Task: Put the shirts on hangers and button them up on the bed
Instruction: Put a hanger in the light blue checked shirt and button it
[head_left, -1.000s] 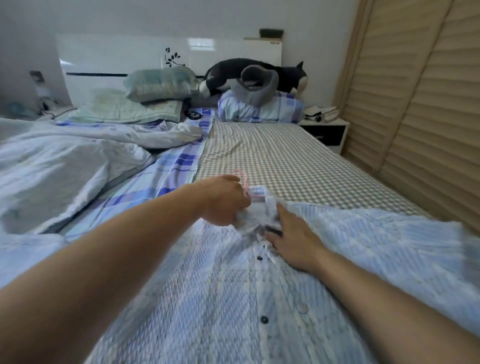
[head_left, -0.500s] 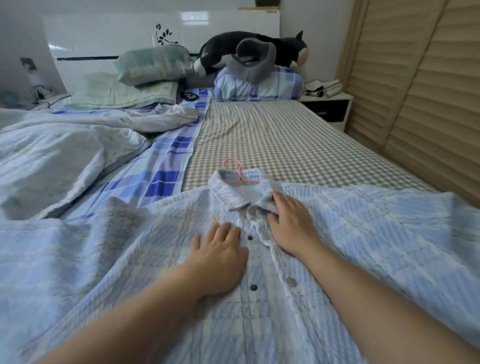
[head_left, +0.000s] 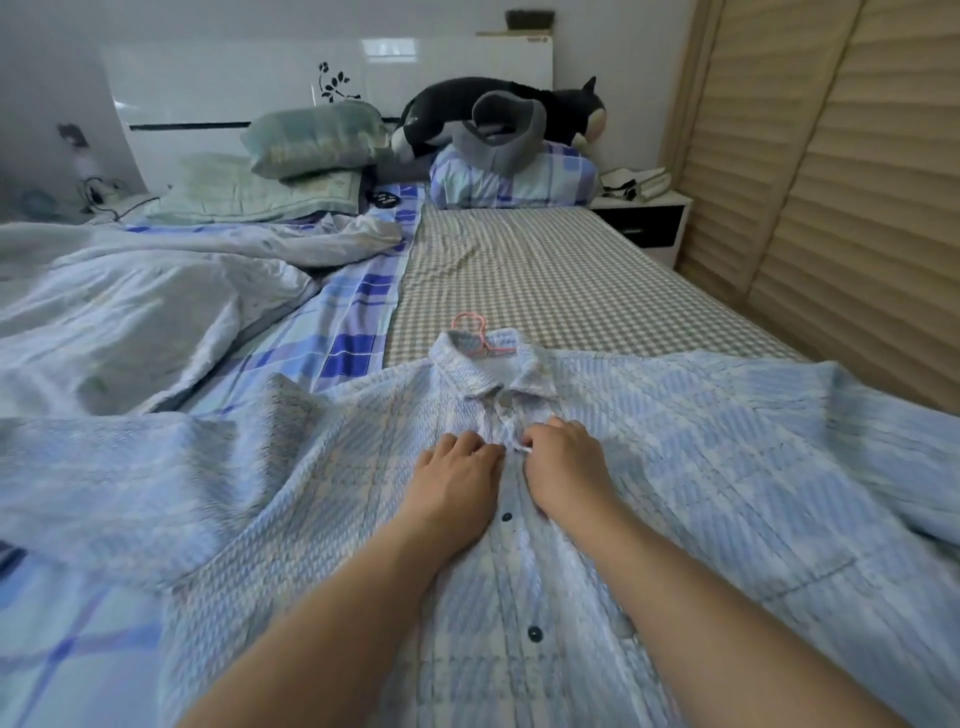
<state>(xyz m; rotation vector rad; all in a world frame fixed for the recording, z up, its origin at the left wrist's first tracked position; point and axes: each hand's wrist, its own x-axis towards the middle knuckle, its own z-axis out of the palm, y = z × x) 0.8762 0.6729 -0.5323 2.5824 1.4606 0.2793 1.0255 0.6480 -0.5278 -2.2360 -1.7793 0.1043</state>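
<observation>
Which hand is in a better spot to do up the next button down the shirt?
Probably the left hand. It lies beside the dark button on the shirt, its fingers only pinching loose cloth. The right hand is pinching the front strip higher up, nearer the collar.

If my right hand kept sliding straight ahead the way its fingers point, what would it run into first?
Most likely the shirt collar, just beyond the right hand along the button strip. Past that lies the pink hanger hook. Depth is hard to judge here.
</observation>
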